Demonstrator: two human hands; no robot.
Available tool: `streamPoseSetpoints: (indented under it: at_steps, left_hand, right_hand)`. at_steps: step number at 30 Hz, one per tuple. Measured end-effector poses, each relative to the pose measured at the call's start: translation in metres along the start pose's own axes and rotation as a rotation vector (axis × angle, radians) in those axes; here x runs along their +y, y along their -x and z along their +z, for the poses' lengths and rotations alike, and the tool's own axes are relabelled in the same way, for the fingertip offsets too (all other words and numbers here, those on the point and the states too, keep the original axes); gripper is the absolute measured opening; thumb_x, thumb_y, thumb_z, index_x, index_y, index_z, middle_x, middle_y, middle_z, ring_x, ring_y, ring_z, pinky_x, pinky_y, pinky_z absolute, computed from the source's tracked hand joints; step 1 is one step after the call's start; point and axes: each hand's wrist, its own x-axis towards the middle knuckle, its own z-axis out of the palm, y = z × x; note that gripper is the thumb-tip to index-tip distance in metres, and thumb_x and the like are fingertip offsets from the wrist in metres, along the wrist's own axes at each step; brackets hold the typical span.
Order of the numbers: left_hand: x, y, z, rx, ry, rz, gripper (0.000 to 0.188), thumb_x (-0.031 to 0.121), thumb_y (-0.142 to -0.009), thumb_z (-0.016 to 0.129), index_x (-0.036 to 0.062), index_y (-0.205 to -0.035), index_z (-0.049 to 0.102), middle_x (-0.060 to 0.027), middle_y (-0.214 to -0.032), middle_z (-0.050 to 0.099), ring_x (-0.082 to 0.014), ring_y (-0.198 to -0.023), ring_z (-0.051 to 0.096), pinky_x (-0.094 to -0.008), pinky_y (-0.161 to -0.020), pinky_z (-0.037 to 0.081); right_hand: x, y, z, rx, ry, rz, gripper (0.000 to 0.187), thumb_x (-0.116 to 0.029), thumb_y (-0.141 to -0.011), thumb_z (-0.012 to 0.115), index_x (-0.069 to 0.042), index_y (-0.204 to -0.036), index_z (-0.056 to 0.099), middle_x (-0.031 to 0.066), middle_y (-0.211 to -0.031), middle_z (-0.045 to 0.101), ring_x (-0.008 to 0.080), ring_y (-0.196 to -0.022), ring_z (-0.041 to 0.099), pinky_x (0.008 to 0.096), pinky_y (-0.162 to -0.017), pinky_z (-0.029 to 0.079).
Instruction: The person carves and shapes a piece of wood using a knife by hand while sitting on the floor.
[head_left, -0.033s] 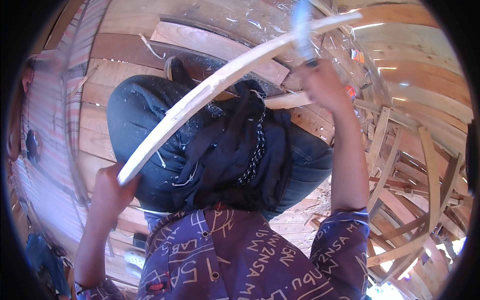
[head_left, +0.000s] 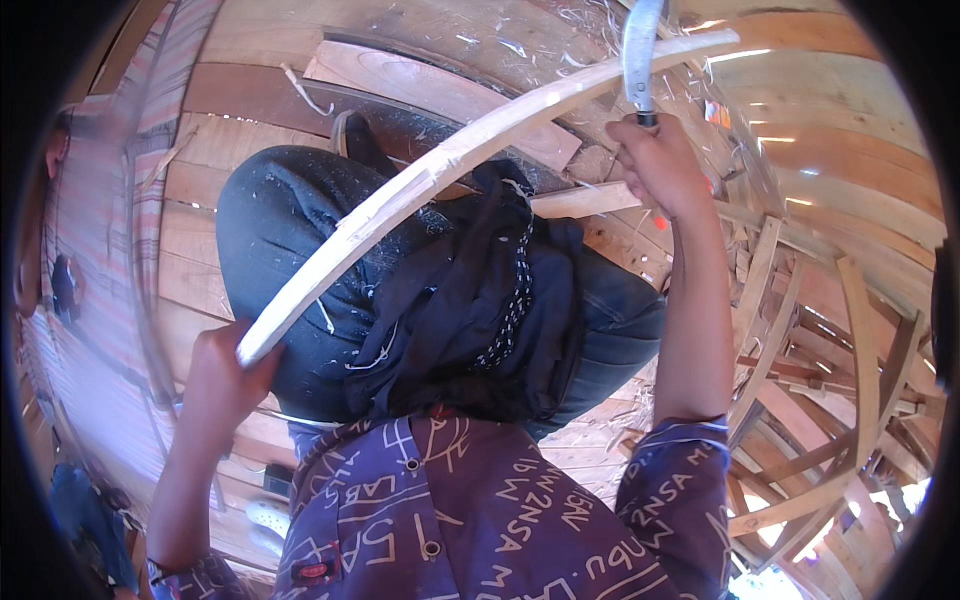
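A long, curved, pale strip of wood [head_left: 430,170] slants over my lap from lower left to upper right. Its near end is gripped by my left hand [head_left: 228,368], closed around it beside my left knee. In my right hand [head_left: 662,168] is a large knife [head_left: 638,62], the fingers wrapped round its dark handle. The broad metal blade points away from me and lies across the strip near its far end; whether it touches the wood I cannot tell. Shavings dot my dark trousers [head_left: 285,190] and the dark cloth [head_left: 450,300] on my lap.
Flat boards [head_left: 440,95] lie on the plank floor ahead, among scattered shavings. A stack of curved and straight wooden pieces [head_left: 862,350] stands at right, by a plank wall [head_left: 840,130]. Striped cloth [head_left: 100,250] hangs at left. Light-coloured clogs [head_left: 268,515] sit at lower left.
My right hand and the knife have shifted slightly to the right, and the blade, smeared before, now shows sharply. The strip's far end has moved a little right. My left hand keeps its hold.
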Motion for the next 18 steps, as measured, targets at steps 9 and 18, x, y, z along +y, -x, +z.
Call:
streamPoseSetpoints:
  at_steps: [9,18]
  left_hand:
    - [0.002,0.002,0.001,0.022,0.011,0.032,0.014,0.005,-0.076,0.072,-0.0039,-0.086,0.067,-0.0255,-0.071,0.064,-0.0433,-0.068,0.064,-0.0427,-0.058,0.049]
    - [0.000,-0.001,0.001,0.020,0.052,0.015,0.014,0.005,-0.076,0.072,-0.0043,-0.085,0.067,-0.0244,-0.071,0.064,-0.0407,-0.068,0.066,-0.0415,-0.059,0.050]
  right_hand:
    - [-0.002,0.017,0.016,-0.070,-0.132,0.024,0.026,-0.019,-0.083,0.060,0.004,-0.073,0.061,0.0078,-0.050,0.054,0.0165,-0.042,0.054,0.0314,-0.042,0.040]
    - [0.008,0.027,0.037,-0.007,0.124,-0.250,0.032,-0.023,-0.080,0.062,0.008,-0.076,0.063,0.0133,-0.063,0.063,0.0230,-0.055,0.063,0.0355,-0.051,0.049]
